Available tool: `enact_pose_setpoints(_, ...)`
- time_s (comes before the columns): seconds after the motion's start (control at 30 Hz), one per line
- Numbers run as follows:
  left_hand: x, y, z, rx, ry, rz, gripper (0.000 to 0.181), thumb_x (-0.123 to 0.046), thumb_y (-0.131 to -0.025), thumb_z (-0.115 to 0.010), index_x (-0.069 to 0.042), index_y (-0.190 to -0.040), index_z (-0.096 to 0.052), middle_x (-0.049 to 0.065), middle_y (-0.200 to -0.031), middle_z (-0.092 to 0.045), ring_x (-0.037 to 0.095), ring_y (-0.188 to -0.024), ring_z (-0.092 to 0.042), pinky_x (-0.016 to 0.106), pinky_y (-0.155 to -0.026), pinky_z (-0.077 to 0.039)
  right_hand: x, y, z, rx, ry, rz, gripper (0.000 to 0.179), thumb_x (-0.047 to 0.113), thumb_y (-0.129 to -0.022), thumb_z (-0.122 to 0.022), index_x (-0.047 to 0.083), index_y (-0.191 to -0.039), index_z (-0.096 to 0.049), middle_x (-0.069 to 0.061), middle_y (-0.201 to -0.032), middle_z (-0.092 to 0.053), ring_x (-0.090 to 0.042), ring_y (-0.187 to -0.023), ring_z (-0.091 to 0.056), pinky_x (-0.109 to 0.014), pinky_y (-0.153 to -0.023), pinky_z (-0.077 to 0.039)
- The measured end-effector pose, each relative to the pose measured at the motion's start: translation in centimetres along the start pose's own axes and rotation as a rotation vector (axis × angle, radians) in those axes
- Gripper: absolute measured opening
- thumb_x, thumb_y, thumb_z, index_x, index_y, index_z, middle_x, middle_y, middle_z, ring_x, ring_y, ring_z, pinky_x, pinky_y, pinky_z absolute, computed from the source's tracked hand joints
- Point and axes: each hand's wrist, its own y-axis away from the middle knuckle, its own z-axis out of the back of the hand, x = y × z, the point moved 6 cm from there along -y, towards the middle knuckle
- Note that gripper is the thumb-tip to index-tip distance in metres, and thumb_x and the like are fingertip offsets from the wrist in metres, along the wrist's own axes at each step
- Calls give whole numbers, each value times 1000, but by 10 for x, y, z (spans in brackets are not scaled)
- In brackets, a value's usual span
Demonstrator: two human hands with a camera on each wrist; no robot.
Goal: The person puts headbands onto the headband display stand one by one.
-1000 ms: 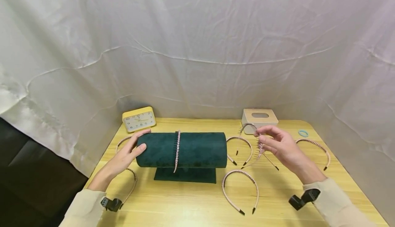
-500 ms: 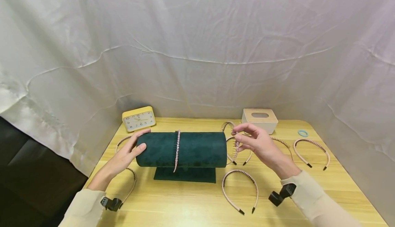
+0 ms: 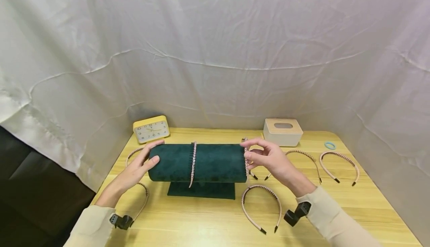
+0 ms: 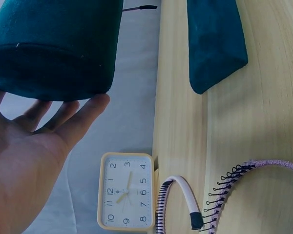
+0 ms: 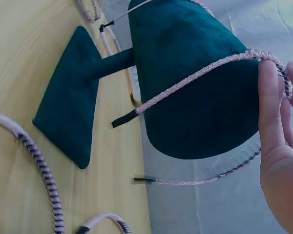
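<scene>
A dark green velvet headband stand (image 3: 218,163), a thick horizontal roll on a flat base, stands in the middle of the table. My left hand (image 3: 137,166) holds the roll's left end, thumb in front and fingers over the top. A pink braided headband (image 3: 193,165) sits across the roll, left of its middle. My right hand (image 3: 268,157) pinches another pink toothed headband (image 5: 195,75) between thumb and fingers at the roll's right end. In the right wrist view one leg of it passes in front of the roll's end, the other hangs beyond.
Several headbands lie on the table, among them one at the front (image 3: 262,187), one at the far right (image 3: 339,157) and one left of the stand (image 3: 146,198). A yellow clock (image 3: 151,129), a tissue box (image 3: 283,131) and a blue ring (image 3: 330,145) stand or lie further back.
My right hand has moved left with the pinched headband, from over the right side of the table to the roll's right end. The left hand has stayed on the stand.
</scene>
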Motion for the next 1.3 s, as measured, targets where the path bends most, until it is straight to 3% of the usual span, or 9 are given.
enact_pose_setpoints(0.13,-1,0,0,0,6,-6,55,-23,-118,-48,-27,-171,-33,9,-179,-25,43,-165,-16,8,-113,-28,1,-1,-2,15,42,19,31,6,-105,-71,-1,-135,-69,-4,-132,-65,-18,-83,-76,-42,-79,-67)
enact_pose_setpoints(0.3,-2,1,0,-2,-2,-8,55,-22,-118,-48,-29,-170,-33,8,-179,-25,41,-166,-15,8,-113,-27,0,-1,-1,-9,102,33,29,8,-105,-72,2,-133,-72,-2,-131,-67,-22,-88,-71,-37,-80,-64)
enact_pose_setpoints(0.47,-5,0,-1,0,11,-19,55,-21,-118,-48,-26,-170,-33,10,-179,-26,39,-165,-19,7,-113,-28,-1,-2,0,-50,143,38,30,13,-105,-74,6,-134,-73,-4,-137,-65,-18,-117,-67,-29,-96,-59)
enact_pose_setpoints(0.57,-1,0,-1,0,25,-51,55,-24,-117,-49,-25,-170,-34,11,-178,-27,37,-165,-20,11,-115,-29,-1,-3,0,-54,153,67,30,12,-104,-74,5,-133,-73,-8,-141,-61,-16,-127,-65,-27,-104,-57)
enact_pose_setpoints(0.67,15,-4,1,9,56,-138,56,-24,-117,-48,-25,-171,-34,7,-178,-27,32,-168,-15,27,-125,-27,0,-4,-1,-45,159,101,29,10,-104,-74,4,-132,-74,-11,-147,-58,-14,-133,-62,-26,-108,-55)
enact_pose_setpoints(0.8,19,-5,1,17,68,-154,56,-26,-117,-48,-26,-171,-33,5,-179,-27,29,-168,-14,50,-128,-25,2,-6,-3,-29,188,124,27,9,-103,-74,7,-130,-75,-11,-153,-58,-12,-142,-55,-35,-120,-48)
enact_pose_setpoints(1.0,-4,0,-1,0,12,-50,55,-25,-118,-48,-21,-170,-33,15,-178,-26,42,-166,-15,16,-120,-29,4,-13,-9,3,245,117,24,14,-104,-75,15,-129,-77,-11,-154,-61,-20,-146,-54,-62,-127,-35)
enact_pose_setpoints(1.13,-3,0,0,-5,-13,-25,56,-21,-118,-47,-16,-171,-32,14,-178,-26,44,-167,-11,13,-118,-26,4,-20,-16,20,261,104,24,18,-105,-75,18,-129,-77,-11,-154,-62,-27,-148,-53,-66,-127,-32)
enact_pose_setpoints(1.3,-1,-1,0,-6,2,-16,55,-22,-118,-48,-27,-170,-34,10,-178,-27,41,-166,-16,6,-112,-26,6,-29,-24,37,300,119,25,21,-104,-76,22,-129,-78,-8,-153,-64,-29,-147,-54,-68,-127,-31)
